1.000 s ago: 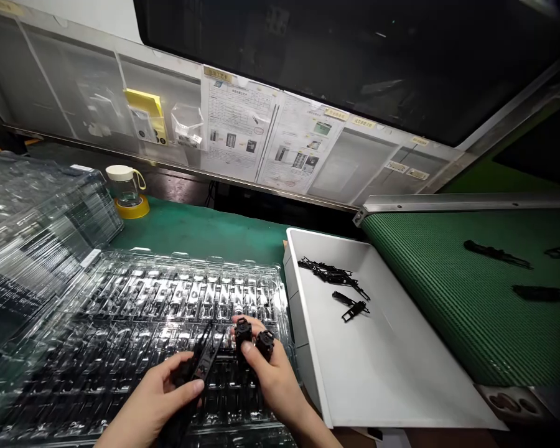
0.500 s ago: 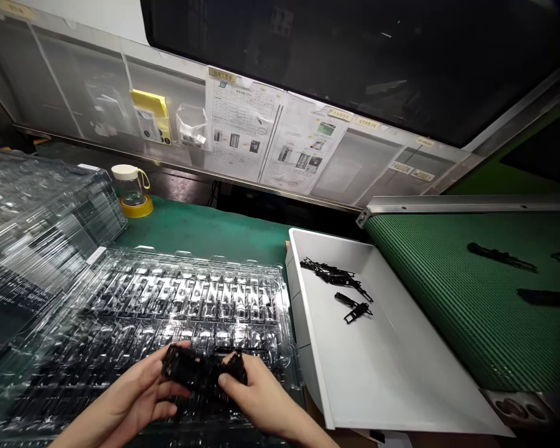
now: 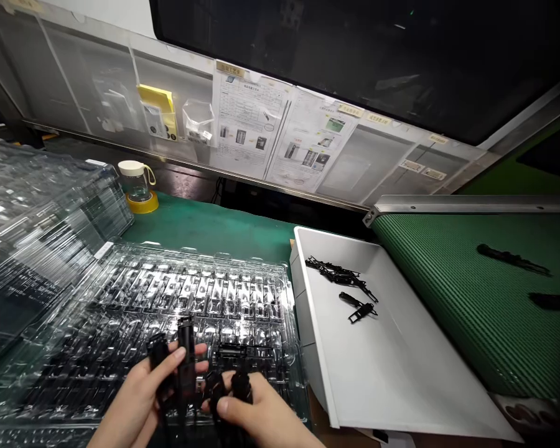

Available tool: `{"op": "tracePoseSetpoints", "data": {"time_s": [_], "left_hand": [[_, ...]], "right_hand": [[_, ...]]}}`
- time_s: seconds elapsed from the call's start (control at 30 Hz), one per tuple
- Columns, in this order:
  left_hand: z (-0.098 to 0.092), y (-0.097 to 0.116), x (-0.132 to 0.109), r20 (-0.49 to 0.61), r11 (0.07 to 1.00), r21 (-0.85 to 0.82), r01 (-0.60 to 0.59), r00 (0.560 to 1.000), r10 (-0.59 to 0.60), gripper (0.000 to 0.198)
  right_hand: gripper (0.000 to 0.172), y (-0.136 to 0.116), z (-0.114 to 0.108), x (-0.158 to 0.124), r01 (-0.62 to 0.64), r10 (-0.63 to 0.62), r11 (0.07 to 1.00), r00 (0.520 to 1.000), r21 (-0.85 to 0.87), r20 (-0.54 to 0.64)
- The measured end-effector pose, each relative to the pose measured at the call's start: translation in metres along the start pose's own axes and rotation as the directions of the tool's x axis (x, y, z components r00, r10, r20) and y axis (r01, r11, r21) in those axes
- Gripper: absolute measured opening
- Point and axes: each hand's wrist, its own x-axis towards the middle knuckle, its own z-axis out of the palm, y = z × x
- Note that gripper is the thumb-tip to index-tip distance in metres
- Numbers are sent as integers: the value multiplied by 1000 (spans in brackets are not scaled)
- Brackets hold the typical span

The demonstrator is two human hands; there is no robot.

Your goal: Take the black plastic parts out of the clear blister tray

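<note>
Left hand (image 3: 142, 392) gripping an upright black plastic part (image 3: 185, 361), right hand (image 3: 254, 414) closed on a second black part (image 3: 236, 384), both low over the clear tray (image 3: 177, 298), white bin (image 3: 392, 373) alongside, green belt (image 3: 471, 292) beyond.

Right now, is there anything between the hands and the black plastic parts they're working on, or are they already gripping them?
Nothing visible stands between them. The left hand already grips an upright black part, and the right hand holds smaller black parts. Both are directly over the clear blister tray, with no other object between parts and tray.
</note>
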Motion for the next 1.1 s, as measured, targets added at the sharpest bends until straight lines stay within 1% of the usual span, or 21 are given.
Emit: {"op": "tracePoseSetpoints", "data": {"time_s": [0.03, 0.07, 0.1, 0.13, 0.17, 0.2, 0.23, 0.27, 0.4, 0.5, 0.57, 0.63, 0.7, 0.77, 0.83, 0.87, 0.9, 0.93, 0.97, 1.03, 1.1], "left_hand": [[-4, 1, 1, -36, 1000, 15, 10, 999, -9, 32], [-7, 2, 1, -62, 999, 26, 26, 998, -24, 34], [-10, 3, 1, -86, 998, 42, 40, 996, -37, 36], [-11, 4, 0, -109, 997, 59, 54, 993, -48, 36], [-11, 4, -1, -118, 995, 75, 66, 991, -57, 36], [-9, 4, -3, -123, 993, 87, 75, 990, -64, 35], [-7, 4, -6, -124, 992, 96, 80, 990, -68, 34], [-5, 3, -9, -121, 991, 106, 84, 990, -71, 33], [3, 1, -18, -62, 989, 132, 67, 996, -60, 35], [4, 3, -21, -31, 988, 144, 48, 999, -44, 34], [3, 4, -21, -32, 988, 148, 46, 999, -42, 32], [2, 5, -19, -28, 988, 143, 54, 998, -50, 32], [1, 2, -15, -8, 990, 129, 60, 998, -59, 32], [1, -3, -9, 34, 993, 102, 59, 997, -63, 30], [1, -8, -4, 80, 995, 94, 30, 996, -38, 31], [2, -11, -2, 94, 994, 106, 3, 996, -13, 33], [2, -12, 0, 96, 989, 145, -26, 995, 12, 36], [3, -13, 1, 87, 978, 201, -52, 996, 35, 39], [5, -13, 1, 72, 964, 258, -71, 996, 54, 40], [8, -12, -2, 48, 935, 346, -82, 996, 69, 33], [12, -9, -6, 59, 924, 372, -90, 996, 73, 26]], "right_hand": [[18, -4, -6, -1, 22, -27, 995, 998, -100, -50], [20, -6, -12, -1, 49, -83, 965, 989, -259, -123], [23, -8, -18, 1, 62, -161, 890, 970, -451, -185], [23, -7, -23, 4, 65, -249, 774, 946, -630, -209], [21, -5, -27, 8, 63, -326, 642, 925, -765, -197], [20, -1, -29, 14, 64, -380, 524, 910, -850, -166], [25, 4, -30, 20, 68, -402, 442, 906, -894, -130], [29, 11, -29, 26, 71, -402, 402, 910, -913, -106], [26, 35, -21, 46, 70, -378, 349, 923, -935, -72], [23, 35, -19, 49, 72, -373, 415, 923, -907, -97], [21, 24, -22, 45, 70, -381, 512, 912, -856, -153], [14, 10, -24, 38, 64, -371, 645, 897, -762, -239], [18, -2, -24, 30, 71, -324, 778, 896, -624, -302], [24, -9, -18, 24, 90, -260, 872, 919, -481, -298], [25, -11, -11, 21, 110, -157, 975, 956, -194, -247], [26, -10, -7, 19, 107, -104, 994, 971, 2, -215], [27, -10, -3, 18, 93, -56, 975, 982, 200, -181], [28, -10, 0, 17, 77, -19, 927, 987, 368, -157], [28, -9, 2, 16, 69, 6, 875, 988, 479, -153], [27, -10, 5, 13, 63, 41, 830, 984, 554, -173], [26, -10, 5, 12, 58, 67, 811, 979, 582, -190]]}}
